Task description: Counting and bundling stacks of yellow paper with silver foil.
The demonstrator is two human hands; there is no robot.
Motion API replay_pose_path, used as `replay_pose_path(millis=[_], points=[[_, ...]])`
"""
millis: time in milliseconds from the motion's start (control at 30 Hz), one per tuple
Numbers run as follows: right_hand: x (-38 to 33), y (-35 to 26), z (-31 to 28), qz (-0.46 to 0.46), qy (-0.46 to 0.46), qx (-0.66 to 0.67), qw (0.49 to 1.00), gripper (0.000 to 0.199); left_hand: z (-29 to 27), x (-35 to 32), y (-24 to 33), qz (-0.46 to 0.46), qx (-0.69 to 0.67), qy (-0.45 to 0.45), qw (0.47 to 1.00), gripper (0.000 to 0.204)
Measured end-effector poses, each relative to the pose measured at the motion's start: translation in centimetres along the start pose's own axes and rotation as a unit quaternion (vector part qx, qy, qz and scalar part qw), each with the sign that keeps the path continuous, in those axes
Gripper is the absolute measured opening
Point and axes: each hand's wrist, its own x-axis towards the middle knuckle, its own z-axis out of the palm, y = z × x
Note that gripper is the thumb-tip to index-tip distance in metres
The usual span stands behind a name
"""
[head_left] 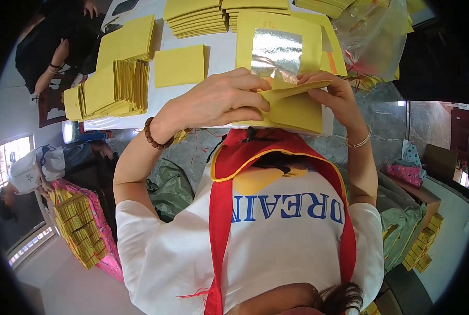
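Observation:
In front of my chest, at the table's near edge, lies a yellow paper sheet (pixel 297 113) whose upper part is folded into a raised flap. My left hand (pixel 229 98) comes in from the left, its bent fingers gripping the flap's left end. At the other end, my right hand (pixel 339 97) pinches the flap, thumb below and fingers partly hidden behind the paper. Just beyond the fold lie more yellow sheets (pixel 243 44) bearing a shiny silver foil square (pixel 276 50). How many layers I hold cannot be made out.
A folded yellow packet (pixel 179 65) lies left of the sheets on the white table (pixel 161 97). Yellow stacks (pixel 127 39) stand farther left, others (pixel 195 18) at the back. A clear plastic bag (pixel 373 39) sits at the far right. Other people are at the left.

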Motion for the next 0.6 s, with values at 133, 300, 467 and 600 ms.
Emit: replay_pose_path(millis=[133,300,467,600], points=[[-0.1,0.1,-0.1,0.025,0.007,0.028,0.999,0.016,-0.3,0.0,0.2,-0.017,-0.028,0.049,0.998,0.014],[-0.2,0.0,0.0,0.038,0.016,0.024,0.999,0.020,-0.8,0.2,0.2,-0.111,-0.135,0.041,0.984,0.010],[-0.3,-0.1,0.1,0.056,0.010,0.021,0.998,0.019,-1.0,0.2,-0.2,-0.149,-0.192,0.000,0.970,0.010],[-0.4,0.4,-0.3,0.058,0.010,0.022,0.998,0.018,-1.1,0.1,-0.3,-0.136,-0.179,-0.017,0.974,0.010]])
